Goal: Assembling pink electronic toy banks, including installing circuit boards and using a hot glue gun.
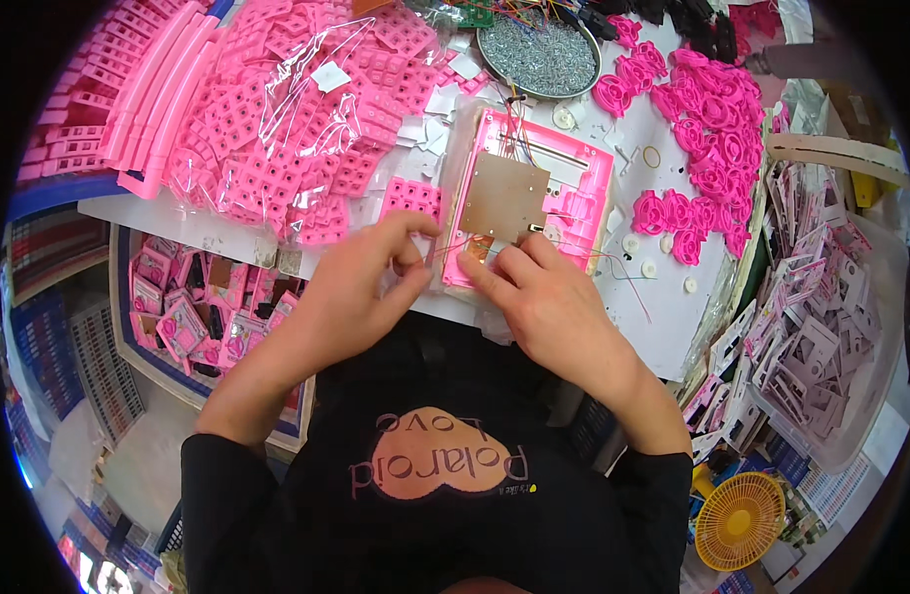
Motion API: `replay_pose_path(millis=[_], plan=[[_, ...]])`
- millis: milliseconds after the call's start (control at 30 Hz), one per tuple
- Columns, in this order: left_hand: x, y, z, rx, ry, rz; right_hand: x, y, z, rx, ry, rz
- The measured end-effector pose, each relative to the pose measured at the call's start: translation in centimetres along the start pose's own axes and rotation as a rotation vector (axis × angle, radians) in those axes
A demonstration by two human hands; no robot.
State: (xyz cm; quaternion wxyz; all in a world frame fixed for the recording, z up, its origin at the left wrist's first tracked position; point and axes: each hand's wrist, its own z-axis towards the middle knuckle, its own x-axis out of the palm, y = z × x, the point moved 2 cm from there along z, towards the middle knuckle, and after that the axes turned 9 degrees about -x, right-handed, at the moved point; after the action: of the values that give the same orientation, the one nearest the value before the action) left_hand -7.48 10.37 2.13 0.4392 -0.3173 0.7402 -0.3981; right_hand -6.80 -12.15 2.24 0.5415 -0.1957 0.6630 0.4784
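Observation:
A shallow pink plastic casing [601, 178] lies open in front of me, with a plain brown circuit board [509, 193] inside it. Thin wires [514, 129] come out at its far end, and more thin wires [628, 277] trail off its right side. My left hand [371, 282] is beside the casing's left near corner, its fingers curled in a pinch; whatever is between the fingertips is too small to make out. Over the casing's near part my right hand [554, 307] is bent closed, thumb beside a small copper-coloured board [478, 247]. What its fingertips grip is hidden.
A clear bag of pink keypad-like parts [297, 119] fills the left of the table. A round tray of screws [539, 54] stands behind the casing; pink ring-shaped parts [707, 129] are heaped right. Bins of parts flank the table: pink ones [183, 327] left, pale panels [821, 337] right.

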Motion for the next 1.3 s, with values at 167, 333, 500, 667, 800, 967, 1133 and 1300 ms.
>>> replay_pose_path(millis=[167,333,500,667,800,967,1133,1300], plan=[[-0.1,-0.5,2.5,0.034,-0.083,-0.398,0.6,-0.5,-0.7,0.059,-0.174,0.042],[0.5,-0.9,3.7,0.083,-0.043,-0.490,1.5,0.5,-0.3,0.108,-0.163,-0.044],[1.1,-0.6,4.4,0.053,0.075,-0.722,1.2,0.8,0.0,0.105,-0.097,-0.073],[0.9,-0.5,4.8,-0.014,0.076,-0.749,0.8,0.4,-0.2,0.066,-0.009,-0.060],[1.8,-0.7,5.4,0.141,-0.057,-0.724,0.5,0.4,-0.6,0.056,0.044,-0.077],[1.8,-1.9,4.4,0.058,0.103,-0.517,-1.3,-1.2,-2.1,0.033,-0.234,0.226],[4.7,-3.5,4.3,0.207,0.096,-0.155,-1.8,-0.6,-2.4,0.161,-0.718,0.457],[4.9,-3.4,4.1,0.289,0.022,-0.093,-1.7,-1.6,-3.5,0.329,-0.698,0.491]])
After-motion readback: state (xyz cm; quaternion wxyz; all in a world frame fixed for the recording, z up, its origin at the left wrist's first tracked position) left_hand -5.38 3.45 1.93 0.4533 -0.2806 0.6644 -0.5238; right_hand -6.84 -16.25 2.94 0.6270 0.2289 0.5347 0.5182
